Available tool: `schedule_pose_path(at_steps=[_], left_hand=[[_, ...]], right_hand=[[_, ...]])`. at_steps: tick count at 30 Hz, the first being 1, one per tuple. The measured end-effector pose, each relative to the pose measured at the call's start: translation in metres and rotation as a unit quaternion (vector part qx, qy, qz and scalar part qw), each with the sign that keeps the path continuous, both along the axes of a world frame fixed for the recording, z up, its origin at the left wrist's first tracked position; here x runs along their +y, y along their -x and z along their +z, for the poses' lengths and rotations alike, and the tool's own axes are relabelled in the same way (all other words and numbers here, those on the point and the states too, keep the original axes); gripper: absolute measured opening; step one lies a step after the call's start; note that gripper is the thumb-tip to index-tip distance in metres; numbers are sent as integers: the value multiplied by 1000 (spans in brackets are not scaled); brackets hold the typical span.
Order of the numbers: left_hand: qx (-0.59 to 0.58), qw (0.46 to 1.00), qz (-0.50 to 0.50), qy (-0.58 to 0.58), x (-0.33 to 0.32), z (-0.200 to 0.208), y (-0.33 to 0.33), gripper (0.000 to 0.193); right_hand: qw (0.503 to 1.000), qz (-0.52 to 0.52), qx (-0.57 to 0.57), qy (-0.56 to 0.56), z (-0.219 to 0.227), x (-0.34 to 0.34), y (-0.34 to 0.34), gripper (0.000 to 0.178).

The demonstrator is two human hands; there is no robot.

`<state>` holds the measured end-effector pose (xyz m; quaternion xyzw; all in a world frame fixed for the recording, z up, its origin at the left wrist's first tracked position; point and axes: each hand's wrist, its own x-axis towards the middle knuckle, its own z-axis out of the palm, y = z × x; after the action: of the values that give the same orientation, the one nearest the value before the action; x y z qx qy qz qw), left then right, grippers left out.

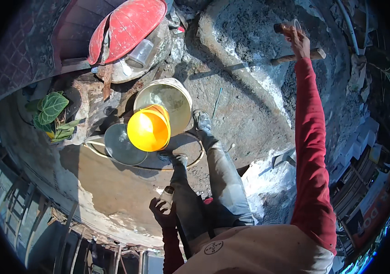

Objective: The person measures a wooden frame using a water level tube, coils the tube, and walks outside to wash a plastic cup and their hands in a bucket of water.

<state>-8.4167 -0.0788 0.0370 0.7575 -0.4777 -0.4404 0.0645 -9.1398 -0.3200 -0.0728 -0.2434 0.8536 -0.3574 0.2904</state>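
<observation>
My left hand (162, 213), low in the view near my thigh, is closed round a small clear bottle (166, 196) with a dark top. Far off to the right, my right arm is stretched out over grey powdery material (268, 45). The fingers of my right hand (299, 42) are closed on something dark brown (279, 28). A thin clear curved edge shows above them, and its kind is unclear. Just below that hand, at the wrist, a wooden handle (291, 58) reaches across; whether it touches the arm cannot be told.
Ahead of my feet stand a large whitish bucket (183, 98), a yellow bucket (147, 132) overlapping it, and a grey bucket (123, 145). A hose (195, 162) loops round them. Farther left are a red basin-like shell (133, 27), a clear cup (141, 51) and a leafy plant (53, 108).
</observation>
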Motion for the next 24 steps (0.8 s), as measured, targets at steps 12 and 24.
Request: schedule_pose_path(at_steps=[12,24], left_hand=[[-37,999,25,-1,16,-4,0,78],[15,992,127,7,51,-20,-22,79]], right_hand=[[784,-139,-460,393,11,-9,107,31],[819,114,-465,316,95,-66,-130,51]])
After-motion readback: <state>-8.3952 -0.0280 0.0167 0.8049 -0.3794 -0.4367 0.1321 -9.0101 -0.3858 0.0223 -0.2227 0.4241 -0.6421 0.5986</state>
